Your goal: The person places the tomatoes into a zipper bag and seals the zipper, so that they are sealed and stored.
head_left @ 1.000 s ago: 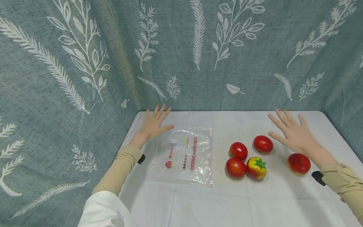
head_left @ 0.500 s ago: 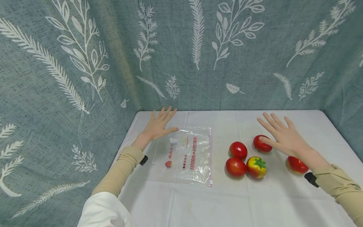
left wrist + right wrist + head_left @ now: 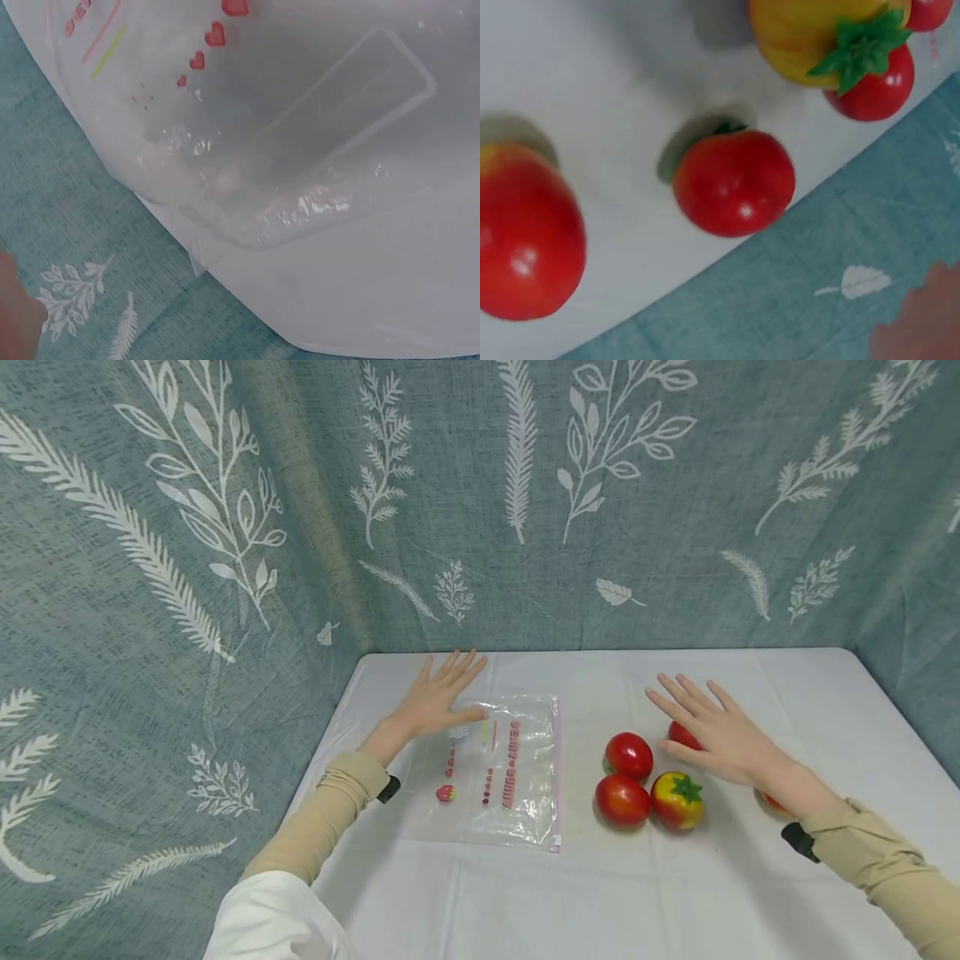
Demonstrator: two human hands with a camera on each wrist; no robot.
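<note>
My left hand [image 3: 438,702] hovers with fingers spread over the far left part of a clear zip bag [image 3: 536,785]. The bag lies flat, printed with hearts and a strawberry. On the right, my right hand [image 3: 720,735] is held above the tomatoes, fingers extended, holding nothing. It partly covers a red tomato [image 3: 681,735] at the back and another red tomato [image 3: 772,803] near the wrist. Left of it sit two red tomatoes, one farther back [image 3: 629,755] and one nearer [image 3: 623,800], beside a yellow-red tomato [image 3: 677,802] with a green calyx.
A white cloth [image 3: 570,902] covers the table. Behind and to the left hangs a blue-green curtain [image 3: 480,585] with white leaf prints, meeting the table's back edge. Both wrists carry a small black device, the right one [image 3: 801,842] below the hand.
Both hands have moved inward: the left goes rightward over the bag, the right goes leftward over the tomatoes. The bag and tomatoes stay in place.
</note>
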